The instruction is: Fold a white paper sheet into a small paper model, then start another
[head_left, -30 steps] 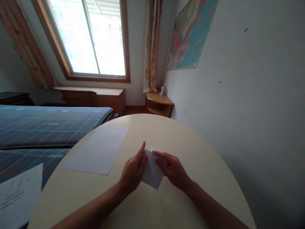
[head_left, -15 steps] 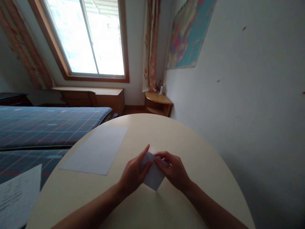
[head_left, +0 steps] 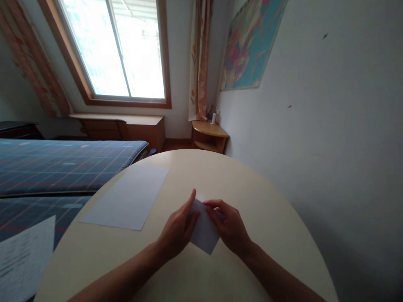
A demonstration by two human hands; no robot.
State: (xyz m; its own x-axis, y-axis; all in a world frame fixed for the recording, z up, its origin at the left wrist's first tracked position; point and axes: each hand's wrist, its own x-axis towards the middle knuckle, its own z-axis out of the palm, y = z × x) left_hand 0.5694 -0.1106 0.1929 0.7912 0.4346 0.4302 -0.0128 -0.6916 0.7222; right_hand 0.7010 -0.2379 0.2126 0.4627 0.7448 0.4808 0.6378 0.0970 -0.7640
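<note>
A small folded piece of white paper lies on the round cream table between my hands. My left hand presses on its left side, forefinger stretched forward along the edge and the other fingers curled on the paper. My right hand grips the right side, fingers bent and pinching a fold near the top. The upper part of the paper is hidden under my fingers.
A flat white sheet lies on the table to the left. A printed page rests on the blue plaid bed at lower left. The wall stands close on the right; a corner shelf and a window lie beyond.
The raised flap of the paper has been pressed down flatter. Both hands shifted only slightly and stay on the paper.
</note>
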